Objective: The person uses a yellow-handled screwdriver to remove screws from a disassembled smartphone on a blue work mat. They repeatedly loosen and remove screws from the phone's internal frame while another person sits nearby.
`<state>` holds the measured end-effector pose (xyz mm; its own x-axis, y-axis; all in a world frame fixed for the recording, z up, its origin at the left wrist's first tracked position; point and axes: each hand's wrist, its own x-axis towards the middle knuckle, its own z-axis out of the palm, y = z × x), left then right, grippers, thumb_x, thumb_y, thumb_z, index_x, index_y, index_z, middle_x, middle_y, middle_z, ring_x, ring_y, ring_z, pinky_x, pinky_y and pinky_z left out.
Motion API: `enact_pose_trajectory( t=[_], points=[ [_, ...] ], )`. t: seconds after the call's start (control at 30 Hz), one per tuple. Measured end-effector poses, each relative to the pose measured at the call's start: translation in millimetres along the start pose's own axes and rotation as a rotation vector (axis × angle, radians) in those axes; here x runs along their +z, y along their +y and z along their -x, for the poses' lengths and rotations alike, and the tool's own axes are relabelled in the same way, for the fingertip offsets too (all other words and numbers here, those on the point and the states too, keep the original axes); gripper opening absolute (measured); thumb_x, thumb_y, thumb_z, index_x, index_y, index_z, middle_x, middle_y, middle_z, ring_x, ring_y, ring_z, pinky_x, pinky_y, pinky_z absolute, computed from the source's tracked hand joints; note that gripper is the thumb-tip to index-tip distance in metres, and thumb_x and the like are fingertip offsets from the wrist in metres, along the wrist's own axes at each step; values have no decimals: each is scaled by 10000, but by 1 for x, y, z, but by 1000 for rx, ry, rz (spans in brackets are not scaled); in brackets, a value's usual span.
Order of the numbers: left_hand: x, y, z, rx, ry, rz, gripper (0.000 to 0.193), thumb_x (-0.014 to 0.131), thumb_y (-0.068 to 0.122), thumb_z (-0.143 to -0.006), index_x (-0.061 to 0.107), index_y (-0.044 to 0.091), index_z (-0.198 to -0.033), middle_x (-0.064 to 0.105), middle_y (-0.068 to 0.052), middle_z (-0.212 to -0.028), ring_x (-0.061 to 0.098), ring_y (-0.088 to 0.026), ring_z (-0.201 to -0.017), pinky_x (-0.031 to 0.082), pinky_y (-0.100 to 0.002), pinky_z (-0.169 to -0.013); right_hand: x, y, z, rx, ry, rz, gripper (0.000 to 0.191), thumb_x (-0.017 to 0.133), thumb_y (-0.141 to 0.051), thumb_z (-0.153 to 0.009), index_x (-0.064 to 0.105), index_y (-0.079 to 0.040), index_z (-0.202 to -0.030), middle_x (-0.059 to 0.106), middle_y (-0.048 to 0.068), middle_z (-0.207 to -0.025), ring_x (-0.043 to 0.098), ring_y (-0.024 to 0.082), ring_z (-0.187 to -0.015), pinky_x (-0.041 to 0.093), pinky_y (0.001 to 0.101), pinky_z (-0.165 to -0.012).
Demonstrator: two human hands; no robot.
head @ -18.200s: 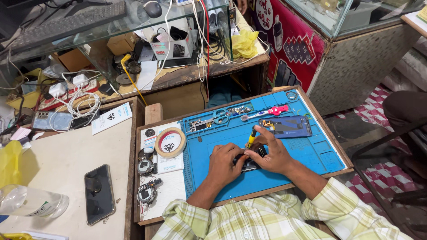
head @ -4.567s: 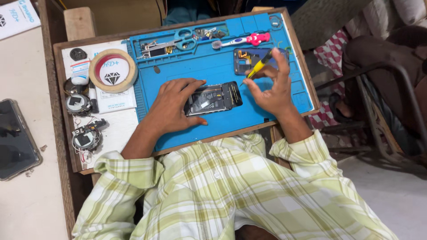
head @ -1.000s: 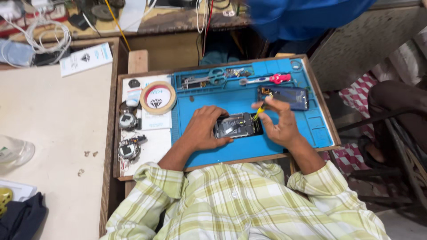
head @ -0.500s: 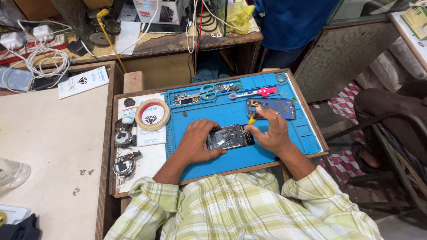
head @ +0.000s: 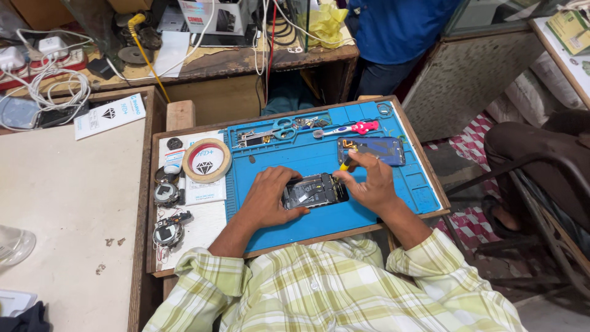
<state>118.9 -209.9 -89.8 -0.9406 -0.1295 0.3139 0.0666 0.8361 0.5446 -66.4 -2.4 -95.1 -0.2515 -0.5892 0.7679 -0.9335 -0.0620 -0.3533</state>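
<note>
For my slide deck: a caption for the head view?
Left hand steadies an opened phone; right hand works a yellow-handled screwdriver.

Your small wooden table (head: 369,229) carried a blue rubber work mat (head: 375,212). On the mat lay an opened phone (head: 314,190), a blue phone back panel (head: 370,149), scissors (head: 279,130) and a pink-handled brush (head: 347,129). Beside the mat sat a roll of tan tape (head: 206,160).

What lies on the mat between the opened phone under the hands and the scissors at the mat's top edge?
In the head view, only bare blue mat lies between the opened phone and the scissors; nothing rests on that stretch.
</note>
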Motion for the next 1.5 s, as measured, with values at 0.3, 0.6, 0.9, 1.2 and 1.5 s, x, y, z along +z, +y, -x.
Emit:
enact_pose_trajectory(
  t=[0.3, 0.6, 0.9, 1.2, 1.5],
  points=[
    [7, -2, -5, 79, 73, -24, 757, 907, 445, -645, 620, 85, -1246, 651, -132, -1213, 569, -360, -1167, 403, -486, -983, 1, 6, 0, -26, 26, 0, 656, 911, -212, -824, 512, -109, -1335, 723, 102, -974, 736, 268, -852, 570, 370, -737],
    [19, 10, -21, -3, 62, -30, 764, 901, 440, -560, 645, 84, -1186, 687, -117, -1141, 631, -337, -1066, 454, -464, -924, -18, 3, 2, -72, 39, 36, 619, 879, -225, -875, 516, -84, -1356, 719, 98, -1037, 722, 289, -894, 578, 395, -762],
    [16, 3, -18, 38, 46, -57, 749, 905, 421, -581, 641, 92, -1200, 679, -117, -1138, 609, -339, -1070, 442, -474, -934, -8, 9, 5, -55, 47, -27, 614, 901, -217, -846, 546, -101, -1333, 717, 102, -1050, 736, 303, -907, 586, 398, -775],
    [5, -1, -12, 50, 68, 6, 739, 904, 429, -618, 636, 87, -1215, 665, -120, -1162, 598, -348, -1086, 433, -464, -947, 1, 12, 3, -67, 78, -29, 612, 903, -172, -823, 531, -71, -1299, 713, 147, -1081, 732, 305, -895, 582, 387, -765],
    [3, -8, -5, 73, 59, 12, 762, 890, 443, -645, 628, 85, -1264, 653, -114, -1209, 581, -340, -1135, 412, -475, -962, 10, 13, 5, -37, 65, 7, 670, 917, -146, -816, 492, -64, -1329, 722, 137, -1022, 721, 266, -893, 572, 362, -783]
  ],
)
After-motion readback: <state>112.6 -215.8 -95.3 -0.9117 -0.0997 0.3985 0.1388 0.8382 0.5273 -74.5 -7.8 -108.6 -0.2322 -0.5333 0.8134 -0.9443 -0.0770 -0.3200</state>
